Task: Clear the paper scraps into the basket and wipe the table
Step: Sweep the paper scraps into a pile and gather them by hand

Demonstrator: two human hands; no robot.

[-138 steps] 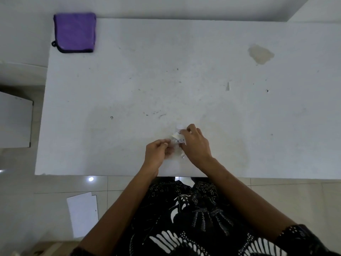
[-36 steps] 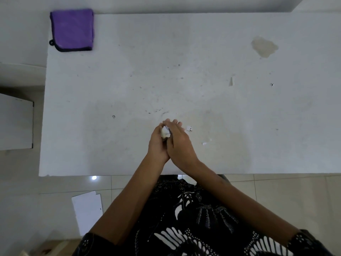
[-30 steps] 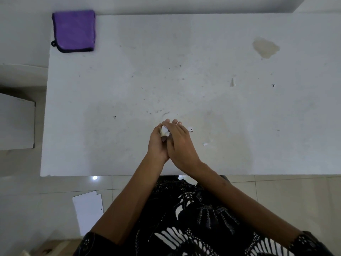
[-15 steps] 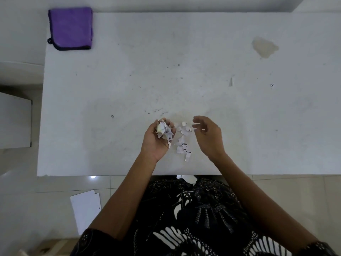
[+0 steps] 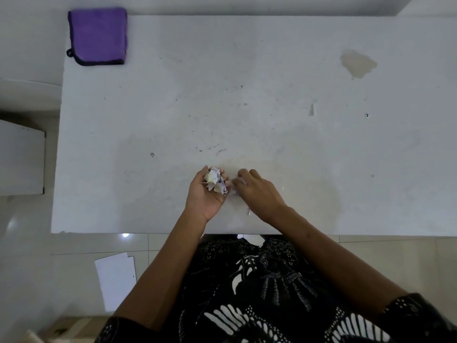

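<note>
My left hand (image 5: 206, 194) lies palm up near the front edge of the white table (image 5: 247, 95) and cups a wad of paper scraps (image 5: 215, 180) in its curled fingers. My right hand (image 5: 257, 191) lies palm down just to the right, over the loose scraps on the table; most of them are hidden under it. One small scrap (image 5: 249, 213) peeks out below the right wrist. A lone paper sliver (image 5: 311, 110) lies farther back on the right. No basket is in view.
A folded purple cloth (image 5: 97, 35) sits at the table's back left corner. A tan stain (image 5: 358, 63) marks the back right. White paper sheets (image 5: 116, 279) lie on the tiled floor at the front left. A white cabinet (image 5: 21, 157) stands left of the table.
The hands parted, leaving the wad in my left palm and loose scraps on the table. My right hand has since moved left and come down over those scraps.
</note>
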